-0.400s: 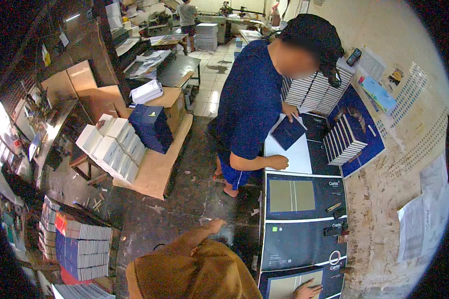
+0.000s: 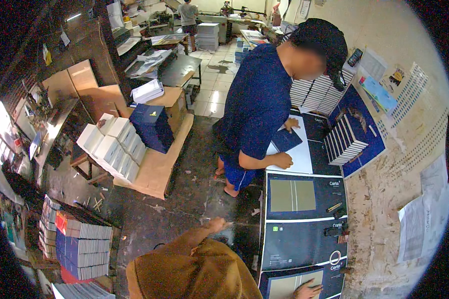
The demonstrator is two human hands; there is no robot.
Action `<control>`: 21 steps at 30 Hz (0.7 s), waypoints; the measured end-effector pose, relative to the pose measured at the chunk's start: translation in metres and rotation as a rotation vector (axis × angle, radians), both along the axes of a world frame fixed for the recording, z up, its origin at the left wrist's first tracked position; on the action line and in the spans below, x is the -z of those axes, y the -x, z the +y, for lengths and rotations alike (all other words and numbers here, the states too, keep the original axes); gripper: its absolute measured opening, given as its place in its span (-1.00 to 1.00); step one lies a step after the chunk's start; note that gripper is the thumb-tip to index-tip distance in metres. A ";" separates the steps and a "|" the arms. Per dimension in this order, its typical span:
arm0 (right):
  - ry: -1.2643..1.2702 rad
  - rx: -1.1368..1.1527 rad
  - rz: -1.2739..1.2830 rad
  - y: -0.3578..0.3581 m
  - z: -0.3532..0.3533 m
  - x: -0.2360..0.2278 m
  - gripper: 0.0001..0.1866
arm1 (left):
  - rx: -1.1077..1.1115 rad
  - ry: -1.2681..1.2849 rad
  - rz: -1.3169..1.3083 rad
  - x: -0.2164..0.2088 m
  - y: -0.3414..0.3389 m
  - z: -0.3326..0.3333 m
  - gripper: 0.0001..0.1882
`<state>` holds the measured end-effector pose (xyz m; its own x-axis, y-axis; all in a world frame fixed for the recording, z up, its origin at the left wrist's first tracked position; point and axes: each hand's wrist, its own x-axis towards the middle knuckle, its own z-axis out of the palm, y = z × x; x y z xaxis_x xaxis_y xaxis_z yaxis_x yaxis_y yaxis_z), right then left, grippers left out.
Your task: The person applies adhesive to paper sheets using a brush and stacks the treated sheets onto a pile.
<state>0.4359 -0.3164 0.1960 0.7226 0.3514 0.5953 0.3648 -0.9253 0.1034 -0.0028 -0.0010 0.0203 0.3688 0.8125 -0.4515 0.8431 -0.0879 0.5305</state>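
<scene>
My left forearm reaches across in front of my brown clothing (image 2: 199,271), and my left hand (image 2: 216,225) is closed with curled fingers over the floor. A small pale thing shows beside these fingers, too small to name. At the lower right, my right hand (image 2: 308,290) lies with fingers spread on a grey-beige board (image 2: 284,289) with blue edges, on a black printed sheet. Farther along the bench, another such board (image 2: 292,195) lies on a black sheet (image 2: 329,209). Past that, a co-worker (image 2: 257,99) in dark blue handles a navy cover (image 2: 287,141) over white paper (image 2: 302,162).
Stacked books (image 2: 344,142) stand against the wall at right. A pen (image 2: 334,207) and a tape roll (image 2: 336,257) lie along the bench's wall side. White boxes (image 2: 110,144) and a navy stack (image 2: 152,127) occupy a low table at left. More books (image 2: 85,249) are piled at lower left.
The co-worker has leaned slightly right, and the navy cover has shifted down and left over the white paper. My two hands look the same as before.
</scene>
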 end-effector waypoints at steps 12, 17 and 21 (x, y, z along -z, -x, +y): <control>-0.046 -0.008 0.067 0.009 0.002 -0.009 -0.18 | 0.131 -0.098 0.125 0.027 0.021 -0.009 -0.65; -0.020 -0.023 -0.009 0.002 -0.003 -0.002 -0.20 | 0.105 -0.001 0.139 0.055 0.021 -0.002 -0.72; -0.036 0.021 0.065 0.010 -0.002 -0.013 -0.20 | 0.171 -0.042 -0.047 0.049 0.015 0.000 -0.77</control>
